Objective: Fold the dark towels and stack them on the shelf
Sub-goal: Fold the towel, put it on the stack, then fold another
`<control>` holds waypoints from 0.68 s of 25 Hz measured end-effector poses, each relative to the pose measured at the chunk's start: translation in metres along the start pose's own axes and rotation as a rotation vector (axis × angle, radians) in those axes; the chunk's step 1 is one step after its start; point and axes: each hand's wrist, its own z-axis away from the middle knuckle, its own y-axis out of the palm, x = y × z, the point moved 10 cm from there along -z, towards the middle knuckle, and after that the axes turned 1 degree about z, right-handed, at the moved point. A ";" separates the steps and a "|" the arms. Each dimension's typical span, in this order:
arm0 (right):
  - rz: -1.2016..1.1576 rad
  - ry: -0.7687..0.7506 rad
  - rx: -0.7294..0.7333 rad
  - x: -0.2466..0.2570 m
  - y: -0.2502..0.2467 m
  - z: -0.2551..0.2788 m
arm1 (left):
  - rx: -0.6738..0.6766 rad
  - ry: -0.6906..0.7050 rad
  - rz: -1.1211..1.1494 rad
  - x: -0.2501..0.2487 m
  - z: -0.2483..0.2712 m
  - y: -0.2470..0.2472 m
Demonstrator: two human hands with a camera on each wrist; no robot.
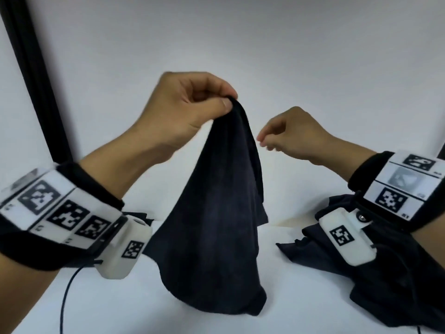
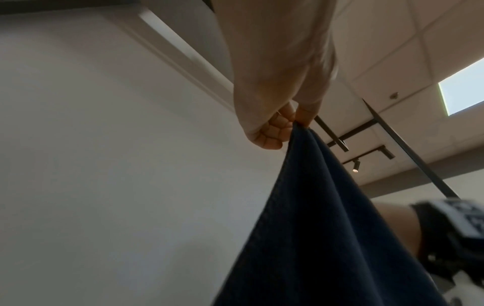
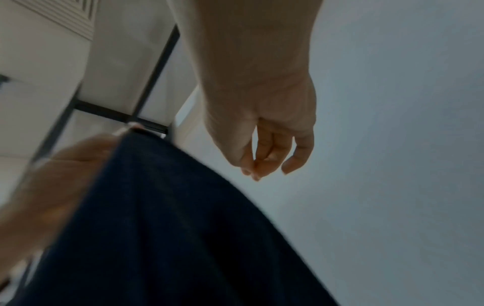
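Note:
A dark navy towel (image 1: 214,213) hangs in a cone, its lower edge resting on the white table (image 1: 120,304). My left hand (image 1: 228,98) pinches its top corner between thumb and fingers, raised above the table. In the left wrist view the left hand (image 2: 290,124) grips the towel (image 2: 327,227) at its peak. My right hand (image 1: 265,141) hovers just right of the towel's upper edge, fingers loosely curled, holding nothing. The right wrist view shows the right hand (image 3: 264,165) apart from the towel (image 3: 170,227).
A heap of crumpled dark towels (image 1: 397,285) lies on the table at the right, under my right wrist. A bit of dark cloth (image 1: 142,216) peeks out behind my left wrist. A black post (image 1: 31,68) stands at the left before a white wall. A cable (image 1: 67,297) trails over the table's front left.

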 end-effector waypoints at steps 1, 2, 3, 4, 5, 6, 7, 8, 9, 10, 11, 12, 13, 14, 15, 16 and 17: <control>0.042 0.038 0.017 -0.014 -0.001 0.001 | -0.035 0.015 0.018 -0.005 -0.001 -0.011; 0.026 0.074 0.043 -0.024 0.001 0.004 | -0.051 0.015 0.020 -0.008 -0.001 -0.020; -0.069 0.081 0.071 -0.026 0.006 0.009 | -0.047 0.003 0.000 -0.008 -0.002 -0.024; -0.214 0.050 0.098 -0.016 0.011 0.014 | -0.029 -0.020 -0.044 -0.006 -0.002 -0.024; -0.368 -0.003 0.122 0.003 0.017 0.019 | 0.003 -0.051 -0.106 0.000 0.000 -0.018; -0.469 -0.073 0.133 0.023 0.020 0.023 | 0.044 -0.082 -0.172 0.007 0.003 -0.009; -0.500 -0.152 0.116 0.043 0.020 0.026 | 0.080 -0.103 -0.220 0.013 0.007 0.001; -0.485 -0.214 0.079 0.058 0.019 0.028 | 0.102 -0.116 -0.241 0.018 0.010 0.008; -0.466 -0.240 0.048 0.066 0.019 0.029 | 0.100 -0.124 -0.241 0.021 0.011 0.009; -0.455 -0.236 0.033 0.065 0.020 0.028 | 0.085 -0.131 -0.228 0.022 0.010 0.006; -0.443 -0.223 0.036 0.062 0.022 0.027 | 0.066 -0.132 -0.212 0.022 0.009 0.002; -0.426 -0.209 0.050 0.058 0.026 0.027 | 0.056 -0.130 -0.201 0.021 0.009 -0.002; -0.420 -0.197 0.066 0.054 0.030 0.028 | 0.062 -0.126 -0.200 0.020 0.009 -0.003; -0.431 -0.193 0.073 0.052 0.033 0.029 | 0.085 -0.123 -0.212 0.019 0.009 -0.001; -0.443 -0.193 0.074 0.054 0.036 0.030 | 0.114 -0.121 -0.238 0.019 0.010 0.004; -0.439 -0.190 0.066 0.055 0.039 0.030 | 0.138 -0.117 -0.270 0.019 0.011 0.007; -0.401 -0.185 0.047 0.054 0.042 0.028 | 0.144 -0.107 -0.290 0.018 0.012 0.009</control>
